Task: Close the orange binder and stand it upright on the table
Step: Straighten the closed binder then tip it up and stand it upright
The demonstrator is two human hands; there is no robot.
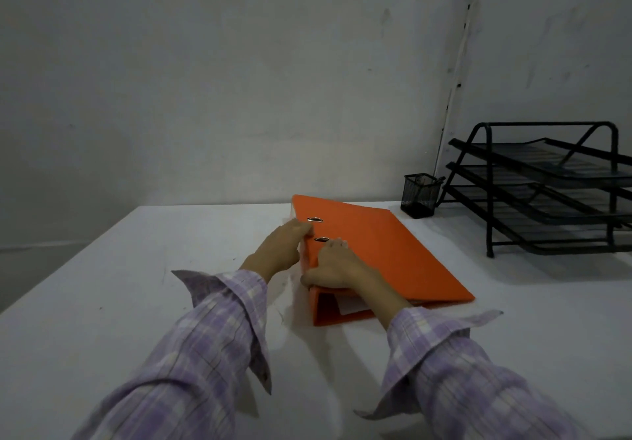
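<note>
Binder lies flat on table, cover down, spine edge toward your hands, white sheets showing at near end. Your left hand curls fingers over spine edge near upper metal slot. Your right hand presses on cover, thumb hooked at near corner, fingers bent. Mesh cup and tray rack stand far right, well apart from binder.
</note>
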